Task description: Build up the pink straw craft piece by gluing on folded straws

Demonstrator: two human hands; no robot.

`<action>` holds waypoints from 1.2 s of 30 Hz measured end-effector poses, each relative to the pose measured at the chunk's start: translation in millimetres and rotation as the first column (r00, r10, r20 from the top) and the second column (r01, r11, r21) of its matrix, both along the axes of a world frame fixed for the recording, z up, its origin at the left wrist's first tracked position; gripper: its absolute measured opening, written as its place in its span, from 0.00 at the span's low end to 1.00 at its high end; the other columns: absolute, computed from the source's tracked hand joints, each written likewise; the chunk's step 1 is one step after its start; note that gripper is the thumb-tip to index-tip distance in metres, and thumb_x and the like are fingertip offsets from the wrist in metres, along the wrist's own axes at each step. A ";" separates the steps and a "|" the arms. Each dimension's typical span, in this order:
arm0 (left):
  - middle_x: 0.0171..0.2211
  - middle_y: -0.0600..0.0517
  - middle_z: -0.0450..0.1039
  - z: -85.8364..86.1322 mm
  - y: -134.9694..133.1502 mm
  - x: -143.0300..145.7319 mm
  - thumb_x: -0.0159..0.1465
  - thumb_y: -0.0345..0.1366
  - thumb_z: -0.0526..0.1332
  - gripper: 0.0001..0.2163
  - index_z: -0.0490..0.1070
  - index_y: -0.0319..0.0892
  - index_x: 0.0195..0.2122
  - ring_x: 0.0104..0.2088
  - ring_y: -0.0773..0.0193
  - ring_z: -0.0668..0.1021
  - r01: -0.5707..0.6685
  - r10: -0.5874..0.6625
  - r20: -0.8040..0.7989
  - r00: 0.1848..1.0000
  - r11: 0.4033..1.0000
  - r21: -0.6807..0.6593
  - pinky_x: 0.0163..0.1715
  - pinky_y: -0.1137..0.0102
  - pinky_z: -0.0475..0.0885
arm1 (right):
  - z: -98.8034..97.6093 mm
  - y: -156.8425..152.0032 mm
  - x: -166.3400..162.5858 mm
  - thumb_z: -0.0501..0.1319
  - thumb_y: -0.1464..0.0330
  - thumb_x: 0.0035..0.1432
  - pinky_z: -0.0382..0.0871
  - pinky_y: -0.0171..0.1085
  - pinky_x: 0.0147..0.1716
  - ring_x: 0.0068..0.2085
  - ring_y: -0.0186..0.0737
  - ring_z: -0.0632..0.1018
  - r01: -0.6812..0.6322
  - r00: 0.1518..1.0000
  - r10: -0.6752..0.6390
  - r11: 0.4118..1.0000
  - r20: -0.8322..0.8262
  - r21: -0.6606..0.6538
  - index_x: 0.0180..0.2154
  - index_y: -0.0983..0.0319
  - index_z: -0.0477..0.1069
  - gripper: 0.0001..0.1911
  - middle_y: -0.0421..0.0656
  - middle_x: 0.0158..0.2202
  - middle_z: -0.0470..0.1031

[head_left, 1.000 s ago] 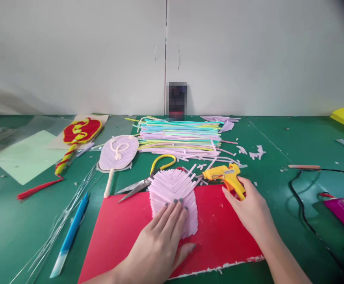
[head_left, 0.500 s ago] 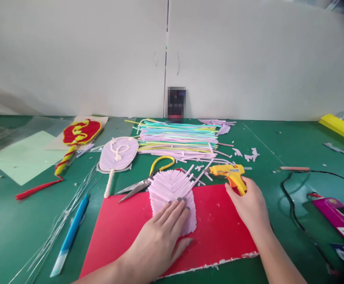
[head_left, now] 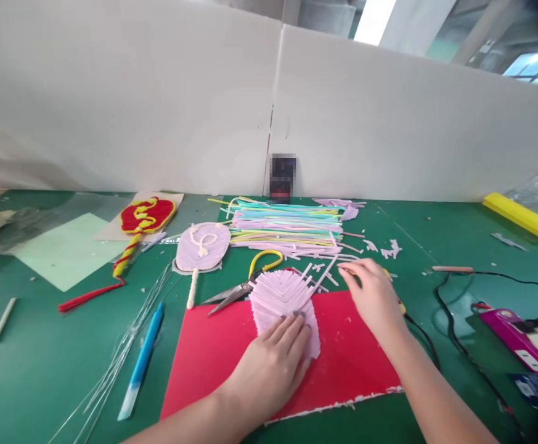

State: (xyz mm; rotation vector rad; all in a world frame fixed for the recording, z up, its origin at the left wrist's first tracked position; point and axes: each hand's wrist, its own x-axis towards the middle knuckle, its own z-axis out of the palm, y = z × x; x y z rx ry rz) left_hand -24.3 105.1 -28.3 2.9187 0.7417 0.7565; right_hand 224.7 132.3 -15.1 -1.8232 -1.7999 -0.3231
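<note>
My left hand [head_left: 271,354] lies flat over the lower part of a lilac oval piece [head_left: 280,290] covered in angled strips, its fingers stretched out. Beneath it is a red board [head_left: 222,345] with a ragged white front edge. Over the board's back right edge, my right hand [head_left: 373,296] has thumb and forefinger drawn together, close to the ends of loose lilac strips; whatever is in the pinch is too small to make out. A yellow glue gun [head_left: 402,307] is mostly hidden behind that hand. Scissors [head_left: 232,295] with yellow handles lie spread beside the oval.
Coloured strips [head_left: 287,225] are piled at the back. A lilac fan [head_left: 204,246] and a red fan [head_left: 146,216] lie to the left, near wires [head_left: 127,342] and a blue pen-like tool [head_left: 143,354]. On the right are a black cable [head_left: 458,336] and a magenta power strip [head_left: 513,339].
My right hand has let go of the glue gun's handle and moved slightly left and forward, its thumb and forefinger closing together. My left hand stays on the lilac oval. The view has shifted.
</note>
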 end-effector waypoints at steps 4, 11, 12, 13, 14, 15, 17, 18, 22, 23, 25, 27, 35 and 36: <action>0.53 0.42 0.73 -5.2 -0.6 0.0 0.69 0.33 0.49 0.16 0.70 0.33 0.52 0.54 0.54 0.75 -0.006 0.006 0.015 1.000 1.000 0.008 0.55 0.61 0.71 | 4.7 46.6 -27.0 0.56 0.70 0.63 0.68 0.40 0.44 0.42 0.43 0.75 -0.112 0.990 0.122 0.985 0.067 -0.128 0.37 0.60 0.77 0.10 0.46 0.38 0.76; 0.53 0.43 0.73 -11.8 -2.6 0.5 0.69 0.34 0.51 0.15 0.69 0.34 0.52 0.54 0.56 0.75 -0.010 0.008 0.074 0.997 1.000 0.021 0.57 0.62 0.69 | 2.2 86.5 -29.8 0.62 0.76 0.55 0.68 0.40 0.43 0.41 0.45 0.76 -0.094 0.979 0.135 0.964 0.155 -0.249 0.32 0.61 0.77 0.07 0.46 0.37 0.78; 0.53 0.43 0.73 -11.9 -2.7 0.8 0.69 0.34 0.51 0.15 0.69 0.34 0.52 0.54 0.56 0.75 -0.005 0.004 0.074 0.997 1.000 0.016 0.57 0.62 0.69 | 2.5 86.4 -27.6 0.62 0.75 0.56 0.68 0.40 0.43 0.41 0.44 0.77 -0.094 0.980 0.133 0.964 0.149 -0.247 0.33 0.60 0.77 0.07 0.45 0.37 0.78; 0.53 0.43 0.74 -11.8 -2.7 1.0 0.69 0.33 0.51 0.15 0.69 0.35 0.52 0.54 0.57 0.75 -0.001 0.001 0.074 0.997 1.000 0.010 0.57 0.62 0.69 | 2.9 85.7 -25.3 0.61 0.74 0.57 0.68 0.39 0.43 0.41 0.43 0.77 -0.092 0.982 0.129 0.966 0.140 -0.243 0.33 0.60 0.77 0.07 0.45 0.38 0.79; 0.52 0.43 0.74 -11.6 -2.7 1.2 0.69 0.33 0.51 0.14 0.69 0.34 0.52 0.54 0.57 0.75 0.002 -0.003 0.075 0.997 1.000 0.004 0.57 0.62 0.69 | 3.5 85.0 -22.8 0.60 0.73 0.58 0.68 0.38 0.43 0.41 0.42 0.78 -0.089 0.984 0.123 0.967 0.132 -0.238 0.34 0.60 0.77 0.07 0.44 0.39 0.79; 0.52 0.43 0.74 -11.4 -2.6 1.3 0.69 0.33 0.51 0.14 0.69 0.34 0.52 0.53 0.57 0.75 0.005 -0.005 0.075 0.997 1.000 -0.001 0.57 0.62 0.69 | 4.1 84.6 -20.5 0.59 0.72 0.59 0.69 0.37 0.43 0.41 0.41 0.78 -0.084 0.986 0.116 0.969 0.123 -0.233 0.36 0.59 0.77 0.08 0.44 0.40 0.79; 0.52 0.43 0.74 -10.8 -2.2 1.4 0.69 0.33 0.50 0.14 0.69 0.34 0.51 0.53 0.56 0.75 0.008 -0.008 0.077 0.997 1.000 -0.008 0.56 0.62 0.69 | 6.0 85.5 -16.4 0.57 0.72 0.61 0.69 0.37 0.43 0.42 0.41 0.78 -0.077 0.988 0.106 0.971 0.115 -0.228 0.39 0.59 0.77 0.10 0.44 0.42 0.79; 0.52 0.42 0.74 -10.5 -2.1 1.4 0.69 0.33 0.50 0.14 0.69 0.34 0.51 0.53 0.56 0.75 0.011 -0.011 0.077 0.997 1.000 -0.007 0.56 0.61 0.70 | 7.2 87.1 -15.1 0.56 0.71 0.61 0.69 0.37 0.43 0.42 0.41 0.78 -0.079 0.987 0.109 0.969 0.117 -0.233 0.40 0.59 0.77 0.11 0.44 0.42 0.80; 0.52 0.42 0.73 -10.0 -1.6 1.1 0.69 0.32 0.50 0.15 0.69 0.34 0.52 0.53 0.56 0.75 0.015 -0.014 0.069 0.998 1.000 -0.014 0.57 0.61 0.69 | 14.8 98.9 -16.3 0.58 0.70 0.60 0.68 0.39 0.45 0.42 0.43 0.78 -0.127 0.972 0.181 0.943 0.153 -0.307 0.36 0.58 0.79 0.10 0.44 0.38 0.81; 0.52 0.42 0.73 -10.1 -1.6 1.1 0.69 0.32 0.50 0.15 0.69 0.34 0.52 0.54 0.56 0.75 0.015 -0.014 0.067 0.998 1.000 -0.019 0.57 0.61 0.69 | 17.0 102.2 -18.1 0.59 0.70 0.59 0.68 0.38 0.44 0.42 0.43 0.78 -0.139 0.965 0.202 0.933 0.166 -0.331 0.35 0.58 0.79 0.09 0.43 0.38 0.81; 0.53 0.42 0.73 -10.9 -1.8 1.2 0.69 0.32 0.50 0.15 0.69 0.34 0.52 0.54 0.56 0.75 0.013 -0.011 0.069 0.998 1.000 -0.026 0.57 0.61 0.69 | 20.6 107.8 -23.1 0.61 0.71 0.57 0.68 0.38 0.43 0.42 0.43 0.78 -0.153 0.953 0.237 0.915 0.190 -0.373 0.32 0.58 0.79 0.07 0.43 0.37 0.81; 0.53 0.42 0.73 -11.8 -1.9 1.3 0.69 0.33 0.50 0.15 0.69 0.34 0.52 0.54 0.56 0.75 0.013 -0.010 0.069 0.998 0.999 -0.033 0.57 0.61 0.69 | 22.3 111.8 -28.5 0.62 0.72 0.56 0.67 0.38 0.42 0.42 0.43 0.78 -0.158 0.943 0.259 0.901 0.210 -0.403 0.32 0.58 0.79 0.06 0.43 0.37 0.80; 0.53 0.43 0.73 -11.9 -1.6 1.6 0.69 0.33 0.51 0.14 0.68 0.35 0.52 0.55 0.57 0.74 0.010 -0.007 0.068 0.998 0.999 -0.042 0.58 0.62 0.68 | 18.7 116.1 -37.8 0.63 0.73 0.54 0.66 0.34 0.38 0.40 0.40 0.78 -0.128 0.935 0.260 0.883 0.242 -0.452 0.31 0.58 0.76 0.05 0.41 0.34 0.79; 0.53 0.43 0.73 -11.7 -1.6 1.5 0.69 0.33 0.51 0.14 0.68 0.35 0.52 0.55 0.57 0.74 0.009 -0.006 0.067 0.998 0.999 -0.039 0.58 0.62 0.67 | 19.3 116.2 -37.4 0.63 0.73 0.54 0.66 0.34 0.37 0.39 0.40 0.78 -0.126 0.935 0.257 0.884 0.244 -0.450 0.31 0.58 0.76 0.05 0.41 0.34 0.79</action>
